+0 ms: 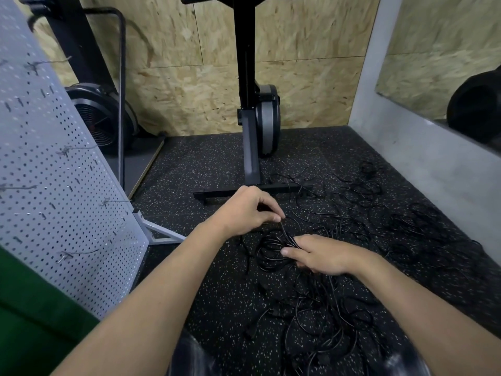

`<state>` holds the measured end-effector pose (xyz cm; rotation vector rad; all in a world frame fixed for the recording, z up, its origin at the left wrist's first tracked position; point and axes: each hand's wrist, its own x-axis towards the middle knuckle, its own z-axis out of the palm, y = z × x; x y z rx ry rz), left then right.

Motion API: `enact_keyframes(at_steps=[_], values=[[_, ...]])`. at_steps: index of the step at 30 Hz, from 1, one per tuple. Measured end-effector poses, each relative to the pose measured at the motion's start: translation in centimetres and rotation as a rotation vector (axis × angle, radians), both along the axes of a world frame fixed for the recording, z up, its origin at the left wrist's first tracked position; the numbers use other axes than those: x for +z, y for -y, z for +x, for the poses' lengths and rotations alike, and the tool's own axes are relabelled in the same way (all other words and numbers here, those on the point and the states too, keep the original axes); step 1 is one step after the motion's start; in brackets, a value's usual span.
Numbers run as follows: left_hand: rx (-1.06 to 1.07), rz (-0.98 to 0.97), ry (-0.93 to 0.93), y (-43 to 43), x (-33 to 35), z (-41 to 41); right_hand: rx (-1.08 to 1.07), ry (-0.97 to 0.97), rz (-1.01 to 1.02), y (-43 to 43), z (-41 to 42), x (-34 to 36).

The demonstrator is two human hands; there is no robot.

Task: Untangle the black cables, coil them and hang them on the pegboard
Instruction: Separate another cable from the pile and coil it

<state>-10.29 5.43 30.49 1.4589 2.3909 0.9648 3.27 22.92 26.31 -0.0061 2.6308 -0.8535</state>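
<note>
A tangle of thin black cables [349, 210] sprawls over the speckled black floor, from the centre out to the right and down to the bottom edge. My right hand [322, 256] grips a small bundle of coiled black cable [271, 251] just above the floor. My left hand [244, 210] pinches one strand of that same cable at its fingertips, slightly above and left of the coil. The white pegboard [54, 172] leans at the left, with several wire hooks sticking out of it and no cable on them.
A black exercise machine [252, 147] stands upright behind the cables, its foot bar [217, 195] lying across the floor just past my left hand. A fan-like machine [100, 118] sits behind the pegboard. A grey wall [433, 158] borders the right side.
</note>
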Motion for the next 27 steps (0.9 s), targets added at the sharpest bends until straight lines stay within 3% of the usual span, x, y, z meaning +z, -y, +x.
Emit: enact_keyframes(at_steps=[6,11,14,21,27], values=[[-0.020,0.056,0.122,-0.8,-0.2,0.7,-0.013,0.182,-0.051,-0.4,0.2,0.0],[0.063,0.069,0.203,0.0,-1.9,-0.5,0.081,-0.055,0.094,0.7,0.8,0.0],[0.101,0.100,0.373,0.8,-2.9,-1.3,0.110,-0.231,0.156,1.0,1.2,0.5],[0.130,0.213,0.885,1.3,-3.5,-1.6,-0.072,-0.461,-0.106,1.2,0.9,0.8],[0.145,0.100,0.984,0.1,-4.4,-0.3,-0.227,-0.503,-0.221,0.4,0.3,0.2]])
